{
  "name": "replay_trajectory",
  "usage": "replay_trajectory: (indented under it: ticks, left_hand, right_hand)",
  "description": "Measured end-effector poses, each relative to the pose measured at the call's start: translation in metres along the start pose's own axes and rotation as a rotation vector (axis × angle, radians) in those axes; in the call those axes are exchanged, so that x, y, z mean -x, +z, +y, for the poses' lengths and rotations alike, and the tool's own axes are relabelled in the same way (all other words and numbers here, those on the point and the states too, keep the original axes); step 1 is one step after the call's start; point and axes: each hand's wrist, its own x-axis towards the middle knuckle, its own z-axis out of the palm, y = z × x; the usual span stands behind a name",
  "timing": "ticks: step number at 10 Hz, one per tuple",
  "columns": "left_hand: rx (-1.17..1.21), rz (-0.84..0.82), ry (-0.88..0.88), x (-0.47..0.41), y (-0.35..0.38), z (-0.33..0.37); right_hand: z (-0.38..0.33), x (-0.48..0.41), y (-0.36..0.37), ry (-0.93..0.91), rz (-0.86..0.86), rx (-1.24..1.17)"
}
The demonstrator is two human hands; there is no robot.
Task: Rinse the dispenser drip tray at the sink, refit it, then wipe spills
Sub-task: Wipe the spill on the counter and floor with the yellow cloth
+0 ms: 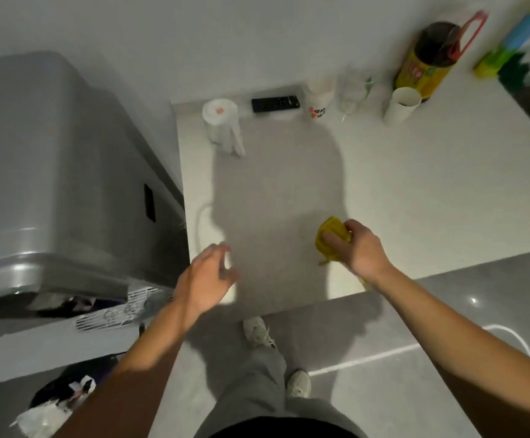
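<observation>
My right hand (pixel 356 246) grips a crumpled yellow cloth (pixel 331 237) and presses it on the white countertop (pixel 415 191) near its front edge. My left hand (pixel 205 278) hovers over the counter's front left corner, fingers spread, holding nothing. A grey appliance (pixel 48 172) stands to the left of the counter. A white slotted tray-like piece (pixel 115 311) shows below its front edge; the blur keeps me from telling what it is. No sink is in view.
At the back of the counter stand a paper roll (pixel 221 121), a black remote (pixel 274 103), a printed cup (pixel 319 101), a clear glass (pixel 350 91), a white paper cup (pixel 399 104) and a dark bottle with a yellow label (pixel 428 58). A bin with a bag (pixel 64 393) sits on the floor at lower left.
</observation>
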Motion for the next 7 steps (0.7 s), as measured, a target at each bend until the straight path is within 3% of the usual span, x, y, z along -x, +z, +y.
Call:
replay_trajectory:
  ticks: [3,4,7]
  left_hand:
    - [-0.329,-0.142,0.048,-0.077,0.013,-0.004]
    - [-0.335,-0.143,0.043,-0.080,0.015,-0.008]
    - [-0.238,-0.142,-0.040,-0.069,0.012,0.004]
  right_hand:
    - [0.000,-0.077,-0.002,0.098,0.015,0.183]
    - [0.008,-0.088,-0.001,0.074,0.105,0.246]
    - [0.000,-0.095,-0.022,0.038,-0.095,0.323]
